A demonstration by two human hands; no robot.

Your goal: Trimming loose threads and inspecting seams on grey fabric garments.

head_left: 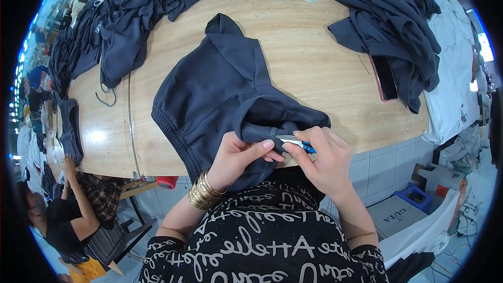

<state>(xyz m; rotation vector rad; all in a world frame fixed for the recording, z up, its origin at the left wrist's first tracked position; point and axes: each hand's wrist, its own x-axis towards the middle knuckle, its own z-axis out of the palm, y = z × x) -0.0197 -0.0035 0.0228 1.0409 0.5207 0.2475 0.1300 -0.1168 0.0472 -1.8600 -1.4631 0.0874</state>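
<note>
A dark navy garment (209, 86) with a gathered elastic band lies over the table's near edge. My left hand (243, 155) pinches the garment's stitched opening by a seam, thumb on top; gold bangles circle that wrist. In my right hand (322, 154) is a pair of thread snips (310, 149) with blue on the handle. The metal blades point left and touch the cloth at the seam, close to my left fingertips. Folds hide part of the inside of the opening.
More dark garments are heaped on the wooden table (298, 36) at the far left (126, 21) and right (387, 15). A phone (385, 77) lies by the right heap, with white cloth (456, 63) beyond. Another person (68, 220) sits at the left. Boxes (401, 215) stand below right.
</note>
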